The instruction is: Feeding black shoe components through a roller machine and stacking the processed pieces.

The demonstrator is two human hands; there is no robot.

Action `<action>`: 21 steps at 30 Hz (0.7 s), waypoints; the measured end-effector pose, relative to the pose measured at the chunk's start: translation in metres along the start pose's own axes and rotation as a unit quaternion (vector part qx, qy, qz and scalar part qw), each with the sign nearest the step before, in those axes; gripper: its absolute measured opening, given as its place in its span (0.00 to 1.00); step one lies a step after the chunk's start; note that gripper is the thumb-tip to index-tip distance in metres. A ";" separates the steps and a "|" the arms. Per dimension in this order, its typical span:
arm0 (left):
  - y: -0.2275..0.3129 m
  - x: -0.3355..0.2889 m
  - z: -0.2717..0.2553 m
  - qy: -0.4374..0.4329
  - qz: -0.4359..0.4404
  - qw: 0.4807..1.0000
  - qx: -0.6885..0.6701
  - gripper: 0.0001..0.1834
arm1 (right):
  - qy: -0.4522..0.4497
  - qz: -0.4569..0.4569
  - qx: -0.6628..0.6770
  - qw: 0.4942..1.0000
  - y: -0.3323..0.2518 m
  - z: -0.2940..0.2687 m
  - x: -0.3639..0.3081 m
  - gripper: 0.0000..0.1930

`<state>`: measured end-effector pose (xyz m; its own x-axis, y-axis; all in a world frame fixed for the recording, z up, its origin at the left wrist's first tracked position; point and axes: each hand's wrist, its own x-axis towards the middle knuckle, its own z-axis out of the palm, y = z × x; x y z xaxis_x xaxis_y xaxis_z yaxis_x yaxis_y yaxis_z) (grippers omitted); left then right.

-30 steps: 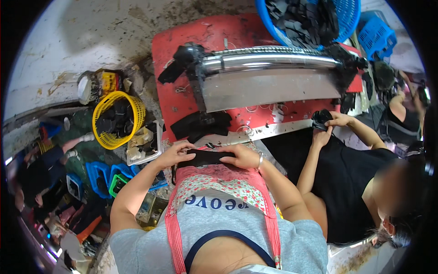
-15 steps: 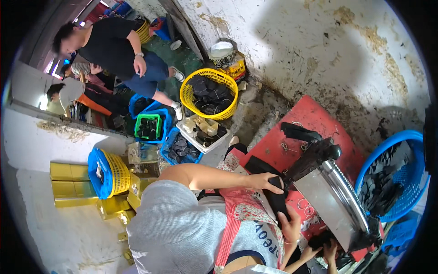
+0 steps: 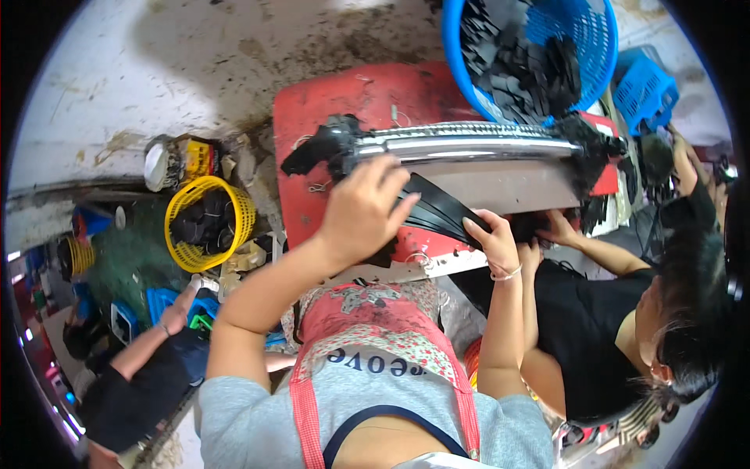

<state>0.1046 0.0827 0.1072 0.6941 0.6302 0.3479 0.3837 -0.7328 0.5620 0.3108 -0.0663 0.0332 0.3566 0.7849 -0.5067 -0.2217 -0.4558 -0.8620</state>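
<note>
Now the right hand (image 3: 494, 244) pinches one end of the black strips (image 3: 447, 209); the left hand (image 3: 359, 215), fingers spread, is at their other end, its grip unclear to me. Both have risen from the apron (image 3: 391, 316) to the near side of the roller (image 3: 476, 148), shifting the work there.

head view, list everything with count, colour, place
strip material: count unclear, black, between hands
table: one, red, centre
roller: one, silver, across the table
metal plate: one, grey, beside the roller
round basket: one, blue, top right
loose pieces: many, black, inside that basket
crate: one, blue, right
baskets: two, yellow, left
tubs: count unclear, blue, lower left
wall: one, white, top
people: three or more, dark clothes, both sides
shirt: one, grey, worn
apron: one, red and floral, worn
left hand: one, bare, at material's left end
right hand: one, bare, gripping its right end
</note>
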 end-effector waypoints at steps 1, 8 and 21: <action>0.000 0.022 -0.011 -0.001 0.035 0.999 -0.010 0.14 | 0.000 0.018 -0.007 1.000 -0.005 -0.003 -0.001 0.08; -0.027 0.176 0.030 -0.497 -0.047 0.866 -0.026 0.18 | 0.041 -0.014 -0.123 0.991 -0.013 -0.016 0.015 0.13; -0.126 0.176 0.121 -0.517 -0.034 0.843 -0.148 0.21 | 0.085 -0.085 -0.209 0.971 -0.014 -0.014 0.028 0.13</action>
<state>0.2522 0.2547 0.0072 0.8950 -0.0035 -0.4461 0.3816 -0.5120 0.7696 0.3361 -0.0437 0.0310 0.5080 0.7993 -0.3209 0.2281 -0.4841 -0.8448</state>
